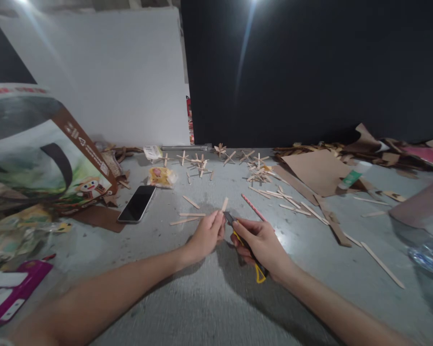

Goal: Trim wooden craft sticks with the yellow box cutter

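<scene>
Pinched in my left hand is a short wooden stick, its upper end sticking up past the fingertips. My right hand is wrapped round a black and yellow utility knife. The knife's tip lies close beside the stick and my left fingertips; whether it touches the stick I cannot tell. Just left of my left hand, several loose sticks lie on the grey table. A red patterned straw or stick lies behind my right hand.
Crossed stick pieces stand along the back. A phone, wrapped snack and large printed bag are at left. Cardboard, a green-white tube, loose sticks and clear plastic lie at right.
</scene>
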`<state>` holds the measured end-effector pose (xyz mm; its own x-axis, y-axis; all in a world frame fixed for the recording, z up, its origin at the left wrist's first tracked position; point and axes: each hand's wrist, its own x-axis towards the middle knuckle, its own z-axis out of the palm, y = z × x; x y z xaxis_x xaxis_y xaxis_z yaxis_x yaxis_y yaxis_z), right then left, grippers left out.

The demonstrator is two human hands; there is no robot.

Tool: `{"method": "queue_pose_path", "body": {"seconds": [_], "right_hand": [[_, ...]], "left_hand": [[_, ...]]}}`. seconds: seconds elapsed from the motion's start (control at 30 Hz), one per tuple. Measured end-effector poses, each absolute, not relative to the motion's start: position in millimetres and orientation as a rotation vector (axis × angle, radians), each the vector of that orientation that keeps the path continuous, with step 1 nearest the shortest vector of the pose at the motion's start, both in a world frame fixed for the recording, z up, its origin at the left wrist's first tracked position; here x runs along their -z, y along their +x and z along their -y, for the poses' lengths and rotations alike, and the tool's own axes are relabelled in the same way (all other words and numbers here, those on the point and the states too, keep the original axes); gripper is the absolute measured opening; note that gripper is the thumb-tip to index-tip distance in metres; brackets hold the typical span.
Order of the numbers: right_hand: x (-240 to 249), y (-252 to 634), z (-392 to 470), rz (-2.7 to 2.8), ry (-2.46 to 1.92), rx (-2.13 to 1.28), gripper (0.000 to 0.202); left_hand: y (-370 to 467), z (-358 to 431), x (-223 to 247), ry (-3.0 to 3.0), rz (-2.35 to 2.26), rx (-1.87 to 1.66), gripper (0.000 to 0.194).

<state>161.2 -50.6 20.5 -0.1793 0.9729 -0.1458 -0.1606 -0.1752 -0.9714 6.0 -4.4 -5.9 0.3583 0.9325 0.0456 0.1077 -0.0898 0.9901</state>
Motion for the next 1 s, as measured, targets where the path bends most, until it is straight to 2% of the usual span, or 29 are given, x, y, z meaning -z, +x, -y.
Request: {"method": "queue_pose_path", "body": {"seconds": [0.23, 0.57, 0.73, 1.0], "right_hand": [[-16.3, 161.4, 48.3, 1.226, -1.117, -1.425, 0.053], [-15.1, 169.6, 44.9, 1.420, -1.210, -1.233, 0.045], [-18.3, 173.4, 45.1, 1.452, -1.249, -1.231, 0.044], [-21.7, 170.8, 46.4, 1.293, -1.207, -1.415, 0.048]], "left_hand": [[6.1, 7.6, 4.0, 1.570, -1.003, -0.944, 0.044], [-0.1, 6.6, 5.3, 1.958, -1.134, -0.844, 0.025], [-1.9, 8.0, 4.6, 2.002, -1.172, -0.741, 0.027], [-1.9, 4.4, 7.6, 1.955, -1.086, -0.828, 0.032]]}}
